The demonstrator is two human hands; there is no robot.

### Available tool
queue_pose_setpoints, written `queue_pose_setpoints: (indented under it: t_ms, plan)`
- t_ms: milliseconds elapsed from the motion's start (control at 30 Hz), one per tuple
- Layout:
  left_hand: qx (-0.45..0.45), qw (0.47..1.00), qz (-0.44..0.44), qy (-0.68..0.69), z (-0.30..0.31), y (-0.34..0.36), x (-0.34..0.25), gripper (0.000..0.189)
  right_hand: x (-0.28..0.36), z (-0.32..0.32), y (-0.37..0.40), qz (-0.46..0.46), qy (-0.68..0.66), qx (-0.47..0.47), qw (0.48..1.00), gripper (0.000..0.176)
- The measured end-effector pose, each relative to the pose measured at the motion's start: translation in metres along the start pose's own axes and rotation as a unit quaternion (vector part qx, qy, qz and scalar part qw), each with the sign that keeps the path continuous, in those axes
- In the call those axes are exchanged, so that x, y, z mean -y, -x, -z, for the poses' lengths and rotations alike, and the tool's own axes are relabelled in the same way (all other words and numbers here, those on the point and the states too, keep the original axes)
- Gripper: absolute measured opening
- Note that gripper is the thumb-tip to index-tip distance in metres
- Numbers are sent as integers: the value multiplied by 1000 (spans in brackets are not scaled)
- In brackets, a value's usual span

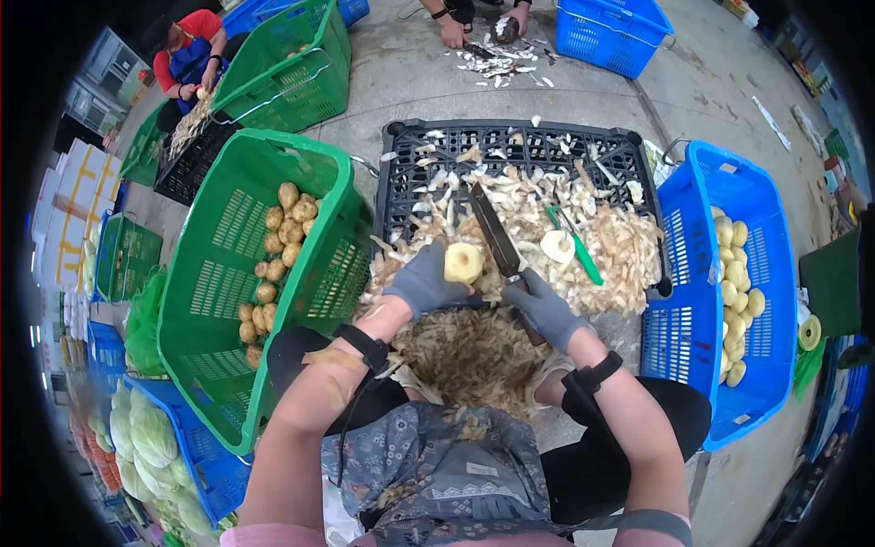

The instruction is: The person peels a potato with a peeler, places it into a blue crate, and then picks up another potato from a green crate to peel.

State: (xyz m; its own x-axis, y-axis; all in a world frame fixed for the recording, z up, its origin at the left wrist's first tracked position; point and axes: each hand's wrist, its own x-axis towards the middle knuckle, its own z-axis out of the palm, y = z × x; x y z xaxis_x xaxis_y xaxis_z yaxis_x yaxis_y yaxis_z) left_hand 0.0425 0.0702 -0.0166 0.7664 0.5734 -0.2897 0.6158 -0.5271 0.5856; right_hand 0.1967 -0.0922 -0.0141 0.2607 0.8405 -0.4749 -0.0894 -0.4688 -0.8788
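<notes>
A pale, peeled potato (463, 263) sat in front of you at the near edge of a black crate (510, 129), gripped in the curled fingers of your gloved left hand (424, 284), which came at it from the lower left and was closed around its near side. Your gloved right hand (544, 310) was wrapped tightly round the handle of a knife (494, 232), just to the right of the potato and slightly nearer your body. The knife's long dark blade ran away from you and a little to the left, passing close along the potato's right side; whether the edge touched the potato could not be told. So the potato lay to the left of the blade, and both hands were close to each other above your lap. Peelings (620, 251) covered most of the crate and spilled down toward your knees. A green-handled peeler (578, 248) lay on them, to the right of the blade. To your left a green basket (214, 264) leaned over with unpeeled potatoes (273, 264) inside; to your right a blue basket (679, 337) held peeled potatoes (736, 273). Beyond the crate, another person's hands (451, 32) worked over scraps on the floor, and a person in a red top (187, 55) sat at the far left.
</notes>
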Motion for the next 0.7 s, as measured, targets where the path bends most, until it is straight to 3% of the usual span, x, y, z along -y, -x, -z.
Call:
queue_pose_setpoints:
  t_ms: [133,333,400,567,633,667,700]
  plan:
    - [-7,1000,11,-28,-6,3,-9,71,-9,-13,-1,18,46,-30,998,40]
    - [8,994,105,-7,-4,6,-27,74,8,-26,2,53,161,-66,983,39]
    - [-9,991,130,9,-6,7,-30,73,8,-29,2,71,261,-73,960,35]
    - [-57,991,120,-17,-26,5,-18,68,15,-27,4,83,352,-58,930,29]
    - [-91,995,-35,-12,-45,-5,6,61,10,-26,5,84,391,-56,915,27]
    - [-95,994,-58,-2,-49,-4,10,49,7,-28,4,99,410,-64,905,25]
    - [-93,994,-59,-1,-45,-2,6,49,4,-29,4,114,427,-71,894,23]
